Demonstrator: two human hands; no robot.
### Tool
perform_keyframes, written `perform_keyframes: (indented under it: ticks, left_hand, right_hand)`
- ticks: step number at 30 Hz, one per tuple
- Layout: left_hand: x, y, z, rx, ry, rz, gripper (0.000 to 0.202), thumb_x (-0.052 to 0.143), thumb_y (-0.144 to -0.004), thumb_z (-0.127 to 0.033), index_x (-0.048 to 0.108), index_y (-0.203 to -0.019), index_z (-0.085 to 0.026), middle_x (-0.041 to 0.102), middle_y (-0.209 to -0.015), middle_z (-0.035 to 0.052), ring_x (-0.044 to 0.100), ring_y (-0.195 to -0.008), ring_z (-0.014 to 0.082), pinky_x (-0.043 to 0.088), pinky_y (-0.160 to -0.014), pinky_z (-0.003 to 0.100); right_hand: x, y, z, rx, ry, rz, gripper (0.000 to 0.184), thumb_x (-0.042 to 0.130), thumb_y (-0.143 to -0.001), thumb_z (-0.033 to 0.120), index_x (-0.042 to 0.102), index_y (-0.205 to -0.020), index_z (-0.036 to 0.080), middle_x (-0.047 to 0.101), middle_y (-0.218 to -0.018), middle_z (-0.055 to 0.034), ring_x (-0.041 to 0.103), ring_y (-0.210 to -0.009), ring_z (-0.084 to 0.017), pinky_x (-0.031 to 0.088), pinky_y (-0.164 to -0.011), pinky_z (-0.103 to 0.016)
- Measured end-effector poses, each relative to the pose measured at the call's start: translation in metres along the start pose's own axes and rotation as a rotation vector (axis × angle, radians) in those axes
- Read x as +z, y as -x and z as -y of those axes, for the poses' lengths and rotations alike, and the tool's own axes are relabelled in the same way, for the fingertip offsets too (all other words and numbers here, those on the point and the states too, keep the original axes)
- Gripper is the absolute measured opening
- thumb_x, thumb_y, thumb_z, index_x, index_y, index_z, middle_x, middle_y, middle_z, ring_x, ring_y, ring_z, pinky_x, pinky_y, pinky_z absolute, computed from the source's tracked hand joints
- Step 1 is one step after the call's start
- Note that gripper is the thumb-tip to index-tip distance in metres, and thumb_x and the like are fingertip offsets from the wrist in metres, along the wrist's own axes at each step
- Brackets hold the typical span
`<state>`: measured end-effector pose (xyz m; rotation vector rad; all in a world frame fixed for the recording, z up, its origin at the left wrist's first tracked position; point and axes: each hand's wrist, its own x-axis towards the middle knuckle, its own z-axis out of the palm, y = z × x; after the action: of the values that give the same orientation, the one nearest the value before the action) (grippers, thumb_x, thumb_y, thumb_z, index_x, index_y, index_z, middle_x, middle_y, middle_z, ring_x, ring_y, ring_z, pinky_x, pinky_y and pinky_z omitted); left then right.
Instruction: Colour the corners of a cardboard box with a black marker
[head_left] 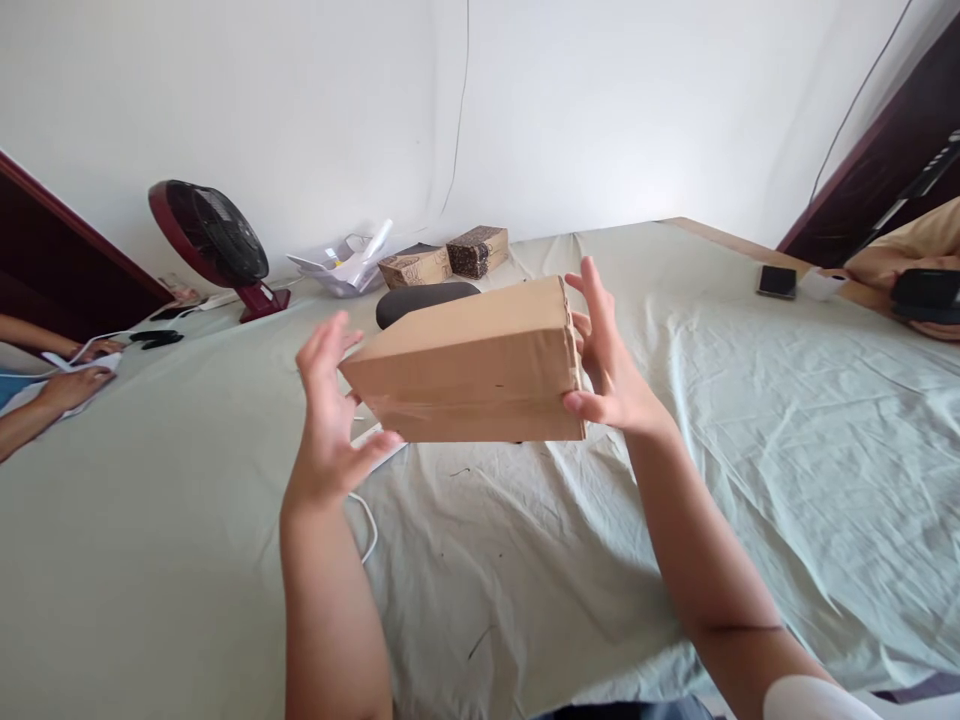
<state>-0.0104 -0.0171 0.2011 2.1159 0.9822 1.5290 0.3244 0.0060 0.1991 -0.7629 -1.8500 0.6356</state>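
A plain brown cardboard box (465, 375) is held up in front of me, tilted, above the cloth-covered table. My left hand (330, 415) is at its left end, thumb by the lower corner and fingers curved around the side. At the right end, my right hand (604, 365) grips the box with the thumb low on the near edge and the fingers higher up, partly hidden behind it. Behind the box a dark rounded object (424, 300) shows in part. Below my left hand runs a white cable (369, 525).
A red and black fan (221, 240), a clear basket of papers (349, 265) and two patterned boxes (480, 250) stand by the wall. Another person's hands (79, 385) are at left; at right a person holds a black object (926, 295) near a dark phone-like item (777, 282).
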Motion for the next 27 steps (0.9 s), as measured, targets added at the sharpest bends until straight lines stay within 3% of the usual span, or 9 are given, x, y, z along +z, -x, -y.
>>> perform_keyframes:
  ticks: [2, 4, 7, 10, 14, 17, 20, 24, 27]
  left_hand:
    - [0.001, 0.001, 0.011, -0.238, 0.295, -0.127, 0.090, 0.057, -0.088, -0.092, 0.042, -0.165, -0.048, 0.024, -0.181, 0.0005, 0.028, -0.165, 0.0404, 0.051, -0.120, 0.056]
    - [0.002, 0.002, 0.018, -0.492, 0.475, -0.157, 0.090, 0.042, -0.092, -0.094, 0.053, -0.160, -0.036, 0.043, -0.173, 0.0069, 0.037, -0.161, 0.0400, 0.051, -0.120, 0.054]
    - [0.004, 0.002, 0.021, -0.680, 0.539, -0.111, 0.092, 0.058, -0.086, -0.087, 0.057, -0.155, -0.026, 0.061, -0.156, 0.0136, 0.051, -0.151, 0.0435, 0.052, -0.120, 0.059]
    - [0.004, -0.001, 0.019, -0.649, 0.498, -0.133, 0.094, 0.069, -0.077, -0.070, 0.053, -0.159, -0.027, 0.062, -0.154, 0.0129, 0.053, -0.149, 0.0451, 0.051, -0.120, 0.064]
    - [0.004, -0.003, 0.011, -0.436, 0.392, 0.037, 0.097, 0.070, -0.078, -0.049, 0.038, -0.168, -0.034, 0.058, -0.161, 0.0052, 0.046, -0.157, 0.0386, 0.043, -0.130, 0.059]
    - [0.002, -0.002, 0.006, -0.323, 0.349, 0.083, 0.097, 0.066, -0.084, -0.048, 0.026, -0.171, -0.038, 0.050, -0.169, 0.0010, 0.040, -0.161, 0.0364, 0.037, -0.134, 0.055]
    - [-0.001, 0.002, 0.005, -0.382, 0.361, 0.121, 0.092, 0.064, -0.087, -0.056, 0.029, -0.171, -0.037, 0.045, -0.172, 0.0011, 0.036, -0.163, 0.0386, 0.039, -0.132, 0.056]
    - [-0.006, 0.009, 0.013, -0.561, 0.448, 0.235, 0.099, 0.058, -0.086, -0.086, 0.037, -0.167, -0.033, 0.054, -0.164, 0.0084, 0.042, -0.158, 0.0451, 0.048, -0.124, 0.062]
    - [-0.007, 0.010, 0.018, -0.543, 0.475, 0.309, 0.114, 0.076, -0.078, -0.080, 0.027, -0.171, -0.036, 0.057, -0.160, 0.0094, 0.047, -0.154, 0.0460, 0.048, -0.123, 0.063]
  right_hand:
    - [0.001, 0.000, 0.001, -0.056, 0.057, -0.019, 0.155, 0.067, -0.060, 0.106, -0.016, -0.174, 0.042, -0.003, -0.183, -0.0043, -0.003, -0.169, -0.049, 0.027, -0.130, -0.074]
    - [0.001, 0.000, 0.002, -0.083, 0.097, 0.012, 0.155, 0.065, -0.058, 0.108, -0.013, -0.175, 0.041, -0.003, -0.183, -0.0035, -0.006, -0.169, -0.048, 0.022, -0.132, -0.075]
    - [0.000, 0.000, 0.003, -0.084, 0.079, 0.118, 0.146, 0.070, -0.066, 0.102, -0.002, -0.177, 0.040, -0.004, -0.184, -0.0011, -0.014, -0.169, -0.044, 0.018, -0.135, -0.070]
    - [-0.001, 0.000, 0.000, -0.042, 0.002, 0.161, 0.137, 0.068, -0.073, 0.099, 0.002, -0.177, 0.039, -0.009, -0.184, 0.0019, -0.018, -0.170, -0.040, 0.011, -0.138, -0.065]
    - [0.006, -0.002, -0.012, 0.125, -0.216, 0.060, 0.123, 0.057, -0.084, 0.096, -0.006, -0.176, 0.042, -0.015, -0.184, 0.0060, -0.011, -0.172, -0.036, 0.012, -0.138, -0.064]
    - [0.013, -0.004, -0.019, 0.399, -0.423, -0.016, 0.126, 0.064, -0.086, 0.083, -0.017, -0.174, 0.041, 0.007, -0.185, -0.0017, 0.025, -0.168, -0.038, 0.031, -0.133, -0.066]
    - [0.015, -0.005, -0.021, 0.575, -0.532, -0.054, 0.129, 0.071, -0.082, 0.073, -0.009, -0.176, 0.035, 0.037, -0.175, -0.0087, 0.048, -0.154, -0.041, 0.038, -0.129, -0.068]
    - [0.008, -0.003, -0.017, 0.383, -0.413, -0.172, 0.118, 0.074, -0.076, 0.075, 0.022, -0.174, 0.036, 0.039, -0.173, -0.0074, 0.040, -0.158, -0.043, 0.034, -0.131, -0.067]
    - [0.002, -0.001, -0.014, 0.159, -0.202, -0.153, 0.120, 0.072, -0.073, 0.085, 0.024, -0.174, 0.039, 0.035, -0.175, -0.0051, 0.028, -0.164, -0.043, 0.027, -0.134, -0.066]
